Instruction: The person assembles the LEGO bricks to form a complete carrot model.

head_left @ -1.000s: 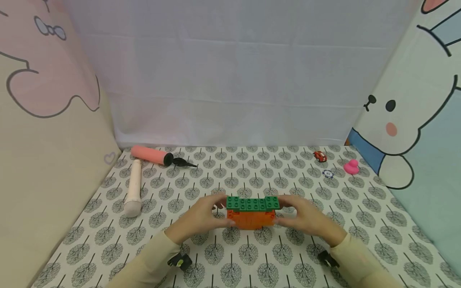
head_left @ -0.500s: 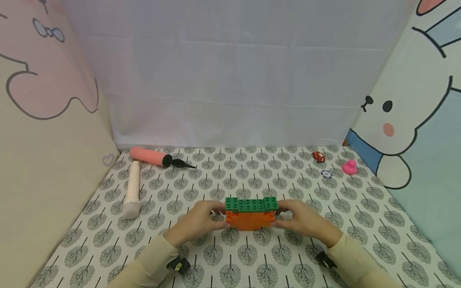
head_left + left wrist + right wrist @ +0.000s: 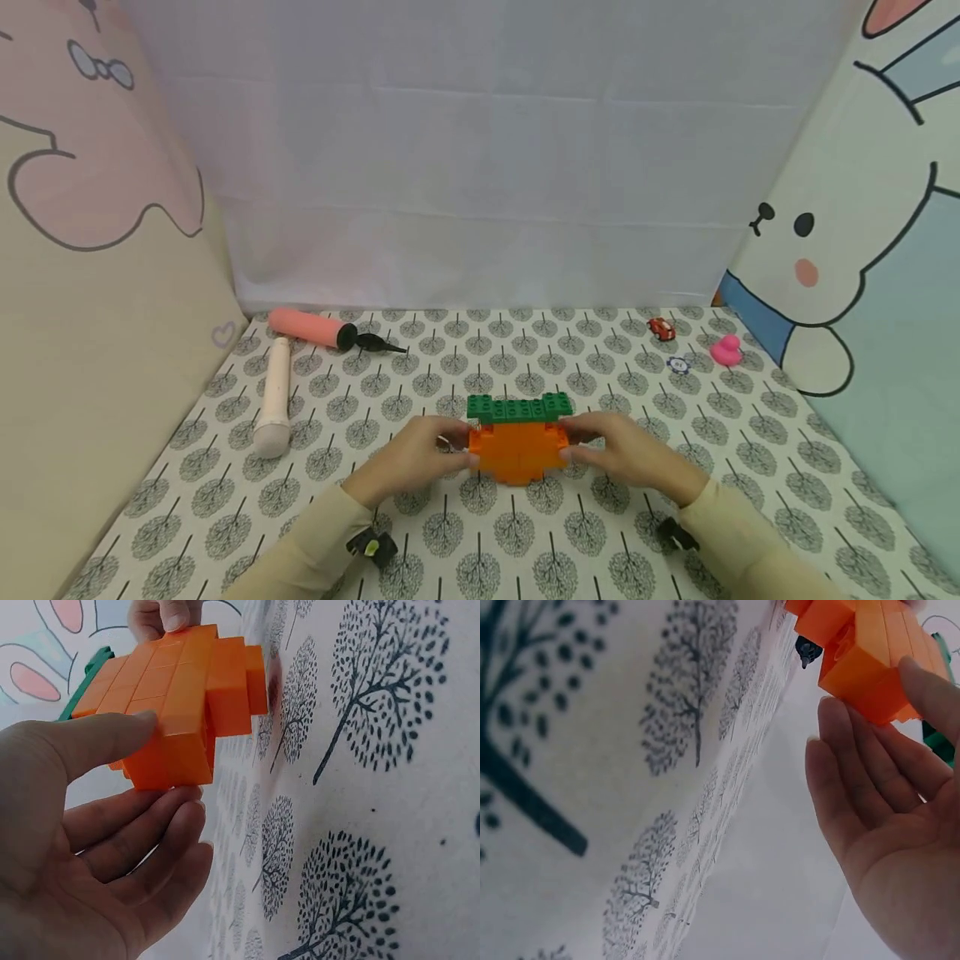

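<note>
Between both hands is a toy brick build, an orange stepped body with a row of green bricks along its far upper edge. My left hand pinches its left end, thumb on the near face and fingers behind. At the opposite end my right hand grips it the same way. In the left wrist view the orange bricks narrow in steps toward the cloth. The right wrist view shows the thumb and fingertips on an orange end brick.
A pink cylinder with a black nozzle and a pale microphone-shaped thing lie at left. Far right are a red toy car, a pink rubber duck and a blue-and-white chip. A tree-patterned cloth covers the table.
The brick build has tilted: its green top has moved back, and more of the orange face shows. Both hands have kept hold of its ends.
</note>
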Available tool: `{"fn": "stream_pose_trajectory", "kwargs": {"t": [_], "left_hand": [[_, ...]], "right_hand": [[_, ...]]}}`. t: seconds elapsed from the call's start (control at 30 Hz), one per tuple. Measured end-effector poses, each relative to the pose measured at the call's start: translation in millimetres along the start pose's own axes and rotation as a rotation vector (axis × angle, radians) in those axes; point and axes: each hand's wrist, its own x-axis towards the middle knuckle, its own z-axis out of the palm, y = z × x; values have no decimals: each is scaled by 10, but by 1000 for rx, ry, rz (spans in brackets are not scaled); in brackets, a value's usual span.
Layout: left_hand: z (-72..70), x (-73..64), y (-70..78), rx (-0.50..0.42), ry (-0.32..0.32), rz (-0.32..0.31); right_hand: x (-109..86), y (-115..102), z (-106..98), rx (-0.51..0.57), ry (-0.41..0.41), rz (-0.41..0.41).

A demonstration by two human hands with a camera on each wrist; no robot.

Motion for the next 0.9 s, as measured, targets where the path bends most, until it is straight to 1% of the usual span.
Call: {"fn": "stream_pose_trajectory", "kwargs": {"t": [0.13,0.27,0.47,0.63,0.7,0.83,0.9], "left_hand": [[3,23,-53,-44,4,-51],[8,39,-68,-39,9,-101],[29,68,-61,-43,-14,-161],[50,87,-53,-65,-45,-195],[69,100,-60,-68,-51,-195],[101,132,-59,-34,-38,-189],[116,151,-53,-2,-28,-191]], "right_hand": [[29,7,1,77,-23,48],[41,4,12,113,-37,118],[48,-9,26,185,-58,224],[68,-12,60,291,-70,306],[79,-4,80,338,-77,330],[102,15,106,387,-80,355],[110,24,111,404,-80,368]]}}
